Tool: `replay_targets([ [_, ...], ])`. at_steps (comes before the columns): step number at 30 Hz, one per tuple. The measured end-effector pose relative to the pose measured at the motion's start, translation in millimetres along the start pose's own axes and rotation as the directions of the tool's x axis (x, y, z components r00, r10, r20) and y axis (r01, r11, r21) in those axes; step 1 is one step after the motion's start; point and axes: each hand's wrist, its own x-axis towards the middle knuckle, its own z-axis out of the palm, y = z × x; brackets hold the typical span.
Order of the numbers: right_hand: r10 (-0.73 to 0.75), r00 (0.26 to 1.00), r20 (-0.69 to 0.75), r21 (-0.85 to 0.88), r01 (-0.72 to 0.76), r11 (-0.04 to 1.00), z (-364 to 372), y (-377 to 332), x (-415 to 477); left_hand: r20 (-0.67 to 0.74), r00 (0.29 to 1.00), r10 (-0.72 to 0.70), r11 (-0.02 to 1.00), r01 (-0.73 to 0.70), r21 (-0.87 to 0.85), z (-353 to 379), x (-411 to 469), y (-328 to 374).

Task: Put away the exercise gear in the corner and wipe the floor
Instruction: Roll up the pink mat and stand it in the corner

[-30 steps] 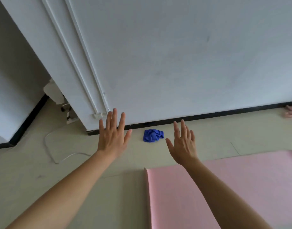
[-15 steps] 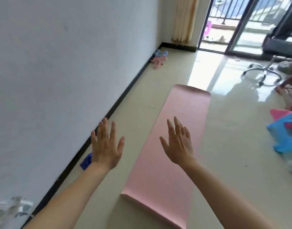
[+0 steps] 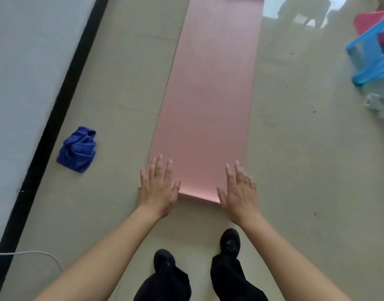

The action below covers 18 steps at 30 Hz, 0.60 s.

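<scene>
A long pink exercise mat point(image 3: 210, 101) lies unrolled on the beige floor, running away from me. My left hand point(image 3: 157, 186) hovers over its near left corner, fingers spread, holding nothing. My right hand point(image 3: 238, 191) is open over the near right corner, also empty. Whether either palm touches the mat is unclear. A crumpled blue cloth point(image 3: 78, 149) lies on the floor left of the mat, near the black skirting board.
The white wall point(image 3: 23, 61) with a black skirting board point(image 3: 54, 118) runs along the left. A blue plastic stool point(image 3: 373, 53) and a white crumpled object point(image 3: 380, 103) sit at the right. A grey cable point(image 3: 23, 254) lies at the lower left. My black shoes point(image 3: 229, 242) stand just before the mat.
My view has swung from the wall, along the room, down to the mat's near end. Both open hands have lowered to the mat's near corners.
</scene>
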Motion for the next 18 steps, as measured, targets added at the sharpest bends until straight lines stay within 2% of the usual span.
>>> replay_targets([
  [6,0.022,0.990,0.139,0.145,-0.043,0.988,206.6,30.5,23.3,0.202,0.979,0.015,0.998,-0.027,0.059,204.0,33.3,13.4],
  [11,-0.063,0.972,0.228,0.161,0.026,0.987,355.6,45.5,32.7,0.317,0.947,0.048,0.986,-0.095,0.134,349.0,55.0,8.4],
  [14,-0.102,0.971,0.218,0.109,0.080,0.991,415.1,56.0,49.8,0.293,0.952,0.091,0.976,-0.143,0.162,411.3,74.2,-3.8],
  [18,-0.116,0.988,0.103,0.050,0.111,0.993,464.1,82.2,97.6,0.083,0.978,0.194,0.971,-0.203,0.124,464.9,117.0,-13.3],
])
